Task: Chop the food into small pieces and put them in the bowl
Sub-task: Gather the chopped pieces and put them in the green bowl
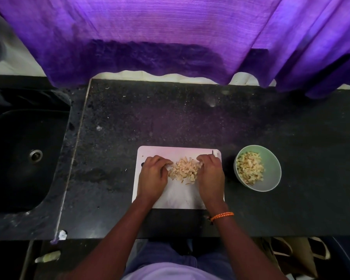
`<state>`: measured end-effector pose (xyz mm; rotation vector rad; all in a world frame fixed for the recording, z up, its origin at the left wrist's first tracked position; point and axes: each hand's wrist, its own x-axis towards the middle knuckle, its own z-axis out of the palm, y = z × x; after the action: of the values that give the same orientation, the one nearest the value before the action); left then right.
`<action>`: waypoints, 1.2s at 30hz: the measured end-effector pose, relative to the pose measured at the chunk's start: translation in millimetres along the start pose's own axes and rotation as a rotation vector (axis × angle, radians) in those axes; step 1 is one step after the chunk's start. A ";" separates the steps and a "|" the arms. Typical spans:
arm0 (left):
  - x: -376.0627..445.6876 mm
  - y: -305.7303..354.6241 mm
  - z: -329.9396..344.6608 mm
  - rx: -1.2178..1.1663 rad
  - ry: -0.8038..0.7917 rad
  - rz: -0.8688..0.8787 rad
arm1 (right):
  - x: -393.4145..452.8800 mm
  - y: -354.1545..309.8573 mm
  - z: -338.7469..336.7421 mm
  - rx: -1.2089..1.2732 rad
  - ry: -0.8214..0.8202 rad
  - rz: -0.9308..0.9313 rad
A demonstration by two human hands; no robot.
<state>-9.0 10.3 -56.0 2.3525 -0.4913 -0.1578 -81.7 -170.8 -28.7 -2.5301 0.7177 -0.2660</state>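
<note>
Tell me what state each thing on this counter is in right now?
Chopped food pile: heaped on the board, between both hands.
Cutting board: flat on the counter.
Bowl: upright, partly filled with pieces.
Left hand: fingers curled against the pile.
Right hand: fingers curled against the pile.
Sink: looks dry.

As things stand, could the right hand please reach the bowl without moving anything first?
Probably yes. The bowl sits on the counter just right of the board, beside the right hand, with only bare counter between them. That hand is busy cupping the chopped pile.
</note>
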 end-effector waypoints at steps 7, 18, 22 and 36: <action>3.0 -2.8 2.5 -0.016 0.015 -0.026 | -6.3 -15.9 24.5 -0.274 -0.024 0.046; 4.5 -8.8 6.7 -0.203 0.090 -0.136 | -6.7 -38.4 37.3 -0.466 -0.212 -0.224; 6.2 -6.7 6.0 -0.215 0.098 -0.183 | -1.7 -30.0 43.6 -0.453 -0.222 -0.376; 11.1 -1.9 0.9 -0.213 0.079 -0.172 | 0.1 -6.1 51.1 -0.541 -0.211 -0.617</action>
<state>1.6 6.6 -57.7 2.1802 -0.2213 -0.1872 -63.1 -145.7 -69.5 -3.1812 -0.1184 0.0039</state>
